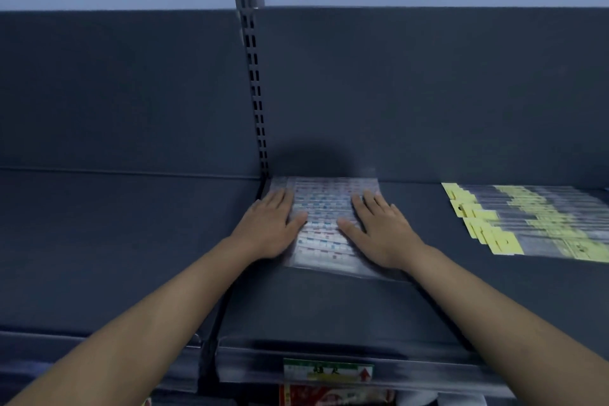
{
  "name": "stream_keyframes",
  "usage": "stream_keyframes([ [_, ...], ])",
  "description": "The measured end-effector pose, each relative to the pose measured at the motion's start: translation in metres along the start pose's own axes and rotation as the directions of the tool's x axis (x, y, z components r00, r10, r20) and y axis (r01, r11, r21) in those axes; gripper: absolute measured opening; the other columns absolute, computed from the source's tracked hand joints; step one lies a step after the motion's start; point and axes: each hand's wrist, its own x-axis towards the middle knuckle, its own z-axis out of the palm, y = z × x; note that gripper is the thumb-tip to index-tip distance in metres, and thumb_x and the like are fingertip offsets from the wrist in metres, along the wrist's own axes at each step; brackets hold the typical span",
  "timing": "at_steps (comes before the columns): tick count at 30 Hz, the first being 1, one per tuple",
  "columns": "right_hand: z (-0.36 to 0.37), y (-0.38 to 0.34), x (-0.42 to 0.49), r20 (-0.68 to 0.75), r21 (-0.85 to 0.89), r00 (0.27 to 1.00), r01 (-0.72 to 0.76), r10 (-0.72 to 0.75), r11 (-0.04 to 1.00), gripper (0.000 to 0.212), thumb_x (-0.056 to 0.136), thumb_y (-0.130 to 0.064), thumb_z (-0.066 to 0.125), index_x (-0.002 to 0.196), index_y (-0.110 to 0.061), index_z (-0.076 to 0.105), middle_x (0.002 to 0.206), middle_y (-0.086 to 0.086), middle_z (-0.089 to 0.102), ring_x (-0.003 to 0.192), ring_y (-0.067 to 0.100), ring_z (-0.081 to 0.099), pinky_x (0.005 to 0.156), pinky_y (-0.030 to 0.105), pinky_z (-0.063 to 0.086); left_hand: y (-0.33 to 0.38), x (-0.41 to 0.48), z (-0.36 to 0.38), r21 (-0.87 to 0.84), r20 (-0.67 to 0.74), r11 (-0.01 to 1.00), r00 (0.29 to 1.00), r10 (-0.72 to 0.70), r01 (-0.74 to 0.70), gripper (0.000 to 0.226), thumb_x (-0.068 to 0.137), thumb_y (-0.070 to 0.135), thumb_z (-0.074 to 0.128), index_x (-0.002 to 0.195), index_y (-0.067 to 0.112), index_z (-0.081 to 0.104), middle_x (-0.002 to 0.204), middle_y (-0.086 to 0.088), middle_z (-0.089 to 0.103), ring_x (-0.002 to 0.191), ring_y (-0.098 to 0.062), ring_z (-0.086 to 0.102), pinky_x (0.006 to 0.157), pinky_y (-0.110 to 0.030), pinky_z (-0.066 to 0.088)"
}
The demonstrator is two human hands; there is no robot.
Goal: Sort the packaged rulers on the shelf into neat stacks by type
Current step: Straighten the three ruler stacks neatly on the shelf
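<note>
A row of clear-packaged rulers with red and blue markings [324,217] lies on the dark shelf [329,306], pushed against the back corner beside the slotted upright. My left hand [268,227] presses flat on the row's left edge. On the right edge my right hand [379,231] lies flat, fingers straight. A second group of packaged rulers with yellow header cards [527,221] is spread in an overlapping fan on the same shelf at the far right, apart from both hands.
A slotted metal upright [255,86] divides the dark back panel. The neighbouring shelf bay [115,241] lies to the left. A green and yellow price label [328,369] sits on the shelf's front rail, with red packaging below it.
</note>
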Motion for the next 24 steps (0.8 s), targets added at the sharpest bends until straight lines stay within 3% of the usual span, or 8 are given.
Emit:
stream_keyframes([
  [8,0.006,-0.001,-0.007,0.044,-0.091,0.999,0.008,-0.004,0.996,0.076,0.093,-0.064,0.014,0.152,-0.022,-0.008,0.159,0.003,-0.013,0.146,0.017,-0.012,0.119,0.039,-0.005,0.006,-0.014,0.007,0.03,0.009,0.999,0.999,-0.045,0.045,0.065,0.102,0.051,0.008,0.154,0.015,-0.006,0.162,-0.001,-0.009,0.149,-0.014,-0.008,0.12,-0.035,-0.004],
  [14,0.002,0.004,-0.016,-0.039,0.016,0.999,0.013,-0.013,1.0,0.074,0.094,-0.062,0.012,0.152,-0.021,-0.004,0.16,-0.001,-0.008,0.146,0.01,-0.011,0.12,0.037,-0.003,0.005,-0.032,0.004,0.101,-0.041,0.995,0.999,-0.01,0.014,0.066,0.101,0.053,0.008,0.154,0.017,-0.007,0.162,0.001,-0.012,0.148,-0.012,-0.012,0.121,-0.037,-0.006],
  [19,-0.001,0.012,-0.015,0.038,-0.031,0.999,-0.001,0.002,1.0,0.069,0.097,-0.057,0.014,0.153,-0.018,-0.001,0.16,0.0,-0.007,0.146,0.012,-0.011,0.119,0.036,-0.004,0.001,-0.039,0.002,0.121,0.002,0.993,1.0,-0.01,0.01,0.064,0.101,0.051,0.007,0.154,0.018,-0.008,0.161,0.0,-0.013,0.148,-0.013,-0.013,0.12,-0.038,-0.008],
  [24,-0.01,0.021,-0.028,-0.029,0.011,0.991,0.129,-0.129,0.992,0.084,0.086,-0.071,0.02,0.153,-0.021,0.007,0.16,-0.003,-0.002,0.146,0.008,-0.008,0.12,0.035,0.004,-0.002,-0.049,-0.002,0.041,0.016,0.999,0.999,0.031,-0.032,0.073,0.093,0.065,0.007,0.153,0.028,-0.011,0.16,0.004,-0.016,0.147,-0.009,-0.016,0.119,-0.037,-0.01],
])
